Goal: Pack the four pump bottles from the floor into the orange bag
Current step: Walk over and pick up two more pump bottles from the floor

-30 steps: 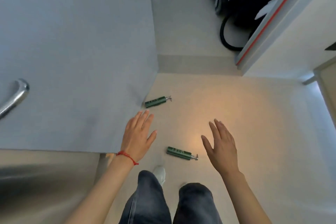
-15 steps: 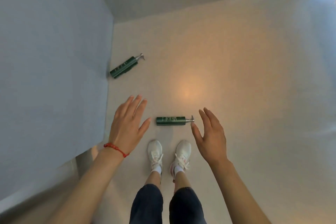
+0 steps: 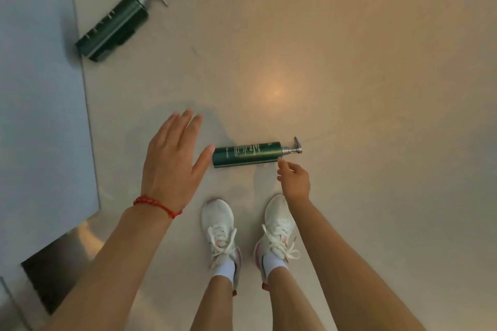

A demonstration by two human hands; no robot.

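Head view showed a green pump bottle (image 3: 246, 154) lying on the beige floor (image 3: 349, 88) at frame centre, the left hand (image 3: 172, 161) released and spread beside its base, the right hand (image 3: 294, 179) loosely curled, grasping nothing, near its pump, and a second green pump bottle (image 3: 113, 25) at upper left.

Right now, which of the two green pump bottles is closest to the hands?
The green bottle just ahead of the shoes, lying between the left hand and right hand. The other bottle lies far off by the grey wall.
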